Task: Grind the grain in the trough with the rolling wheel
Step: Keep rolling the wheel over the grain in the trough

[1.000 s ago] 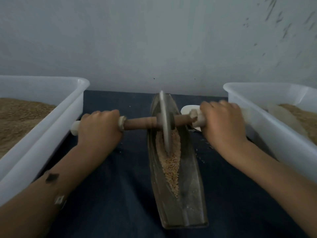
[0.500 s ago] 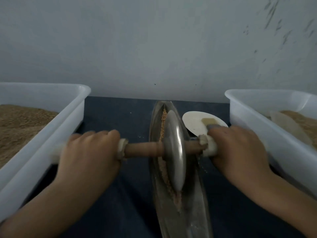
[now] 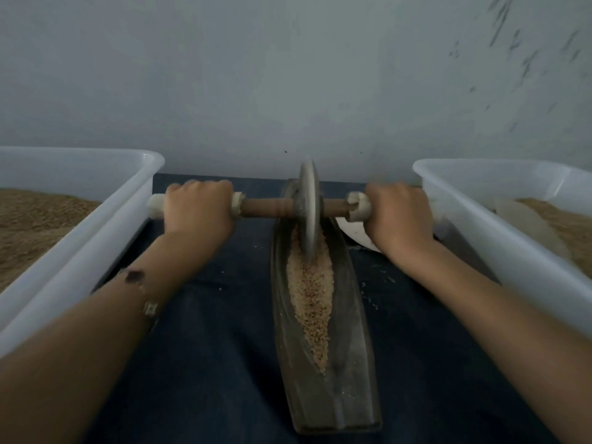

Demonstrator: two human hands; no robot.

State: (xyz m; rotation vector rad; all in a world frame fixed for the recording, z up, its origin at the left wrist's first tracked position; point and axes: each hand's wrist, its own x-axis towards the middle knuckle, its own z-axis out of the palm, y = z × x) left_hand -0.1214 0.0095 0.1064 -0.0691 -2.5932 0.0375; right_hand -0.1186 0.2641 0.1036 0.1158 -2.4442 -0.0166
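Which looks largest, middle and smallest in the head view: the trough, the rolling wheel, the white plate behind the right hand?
1. Trough: the largest by far, though its near end lies closest to the camera.
2. Rolling wheel: seen edge-on.
3. White plate: mostly hidden by the right hand, so its rank is unsure.

Wheel (image 3: 309, 206): dull grey metal, smooth. Axle (image 3: 266, 208): turned brown wood, matt. Trough (image 3: 349, 363): worn grey metal, faint sheen. Grain (image 3: 309, 302): coarse, tan, gritty. Tubs (image 3: 96, 238): white plastic, smooth, translucent. Cloth (image 3: 208, 347): dark blue, matt. Wall (image 3: 256, 75): matt grey paint.
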